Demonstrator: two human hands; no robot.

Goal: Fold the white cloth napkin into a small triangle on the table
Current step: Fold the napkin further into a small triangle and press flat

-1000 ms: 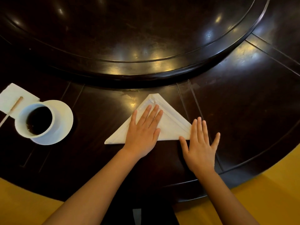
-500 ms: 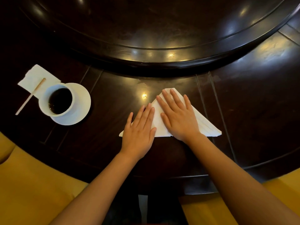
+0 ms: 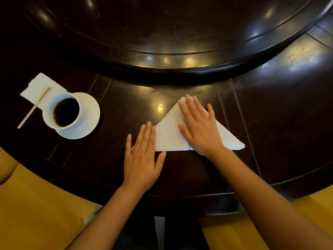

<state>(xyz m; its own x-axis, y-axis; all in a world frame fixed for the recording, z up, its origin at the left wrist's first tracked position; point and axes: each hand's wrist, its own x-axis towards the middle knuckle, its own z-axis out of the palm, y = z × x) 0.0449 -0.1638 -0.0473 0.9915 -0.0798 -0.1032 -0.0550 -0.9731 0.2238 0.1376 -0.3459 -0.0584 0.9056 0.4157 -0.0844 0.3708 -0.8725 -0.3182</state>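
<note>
Left hand: The left hand (image 3: 142, 157) lay flat, fingers straight and together, gripping nothing; it covered the napkin's left corner. 0.5 s before it had sat nearer the right hand, so it had slid left and toward the body.
Right hand: The right hand (image 3: 199, 129) pressed flat on the napkin's middle, fingers spread and straight, holding nothing; its fingertips reached the apex, much as 0.5 s earlier.
Napkin: The white cloth napkin (image 3: 168, 137) lay as a folded triangle on the dark table (image 3: 281, 112), long edge toward the person, layered right corner exposed.
Hidden: The left corner and much of the centre sat under the hands.
Surroundings: A cup (image 3: 63, 112) of dark liquid stood on a saucer (image 3: 90, 114) well left, beside a paper napkin (image 3: 38, 87) and stir stick (image 3: 34, 107).
</note>
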